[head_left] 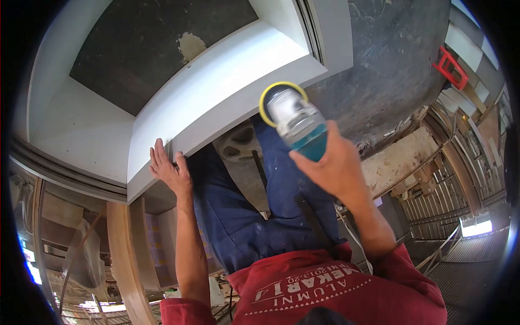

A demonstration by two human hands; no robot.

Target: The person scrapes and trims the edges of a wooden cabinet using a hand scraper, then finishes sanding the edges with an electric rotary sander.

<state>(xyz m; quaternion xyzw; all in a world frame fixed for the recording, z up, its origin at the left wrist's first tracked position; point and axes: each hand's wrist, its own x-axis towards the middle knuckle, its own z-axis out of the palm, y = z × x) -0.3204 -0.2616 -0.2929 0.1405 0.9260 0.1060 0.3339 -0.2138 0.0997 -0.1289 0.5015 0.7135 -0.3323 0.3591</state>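
My right hand (341, 168) is wrapped round the teal body of an angle grinder (300, 127). Its silver head, slightly blurred, carries a round disc (283, 104) with a yellow rim. The disc is close to the front edge of a white box-like frame (227, 89); whether it touches I cannot tell. On that same edge, further left, my left hand (172, 169) rests with its fingers apart, over the rim. Grooved tracks (70, 173) run along the frame's left side.
A red plastic object (450, 68) lies at the far right on the dark floor (379, 70). Wooden planks (444, 189) are at the right, and an upright wooden post (127, 254) stands at lower left. A cable (352, 230) hangs beside my right leg.
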